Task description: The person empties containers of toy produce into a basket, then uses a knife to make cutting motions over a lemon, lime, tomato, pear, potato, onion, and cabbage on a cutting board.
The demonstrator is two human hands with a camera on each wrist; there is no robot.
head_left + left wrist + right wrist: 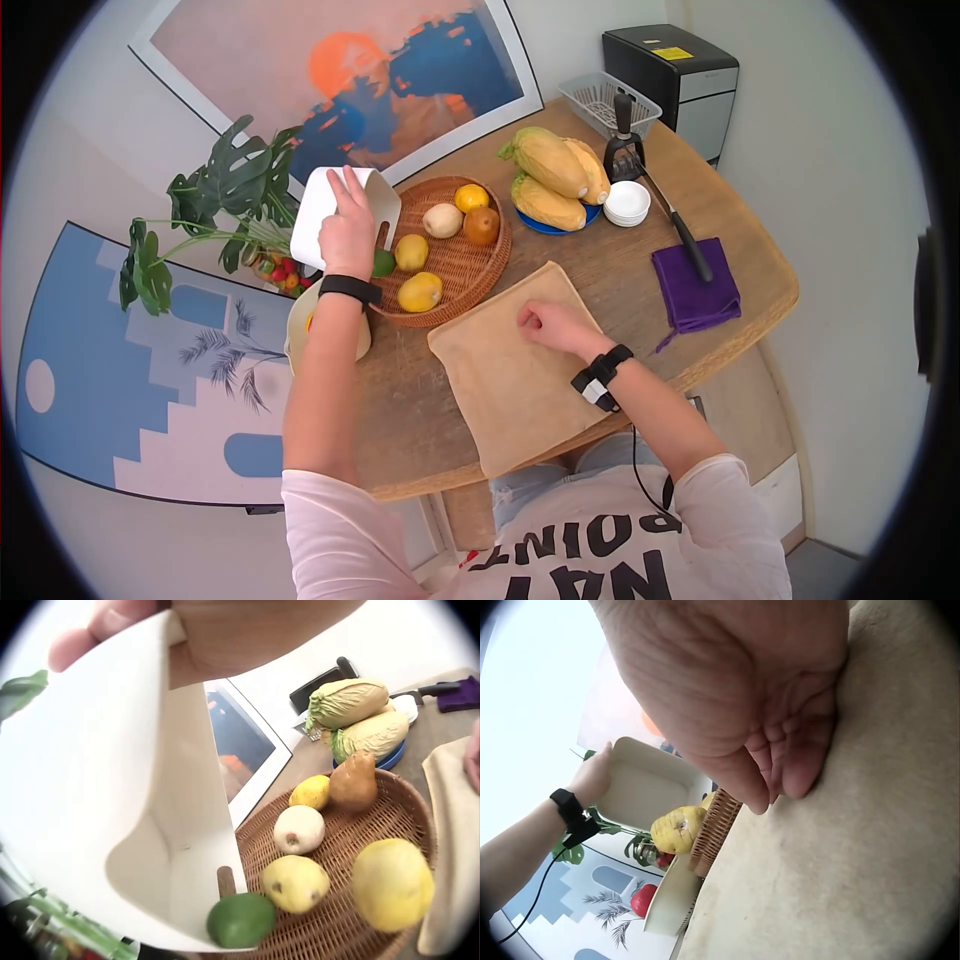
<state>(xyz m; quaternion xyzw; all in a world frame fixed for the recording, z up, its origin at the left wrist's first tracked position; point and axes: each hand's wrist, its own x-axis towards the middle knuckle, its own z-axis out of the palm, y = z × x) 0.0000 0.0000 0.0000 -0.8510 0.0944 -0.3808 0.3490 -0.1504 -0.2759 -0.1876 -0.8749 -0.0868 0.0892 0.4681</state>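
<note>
Where the head view is read from left to right, green leaves (pixel 220 185) stand at upper left, near a white container (pixel 315 220). The left hand (pixel 347 235) grips the container by its wall, tilted, with its mouth toward the wicker basket (pixel 465 272) at centre left. A green fruit (pixel 241 920) lies against the container's lower edge; whether it also touches the basket cannot be determined. Yellow fruit (pixel 420 292) sits in the basket. At centre, the right hand (pixel 562 328) rests on a beige cloth (pixel 520 400), its fingers loosely curled. A purple cloth (pixel 705 300) lies at right.
</note>
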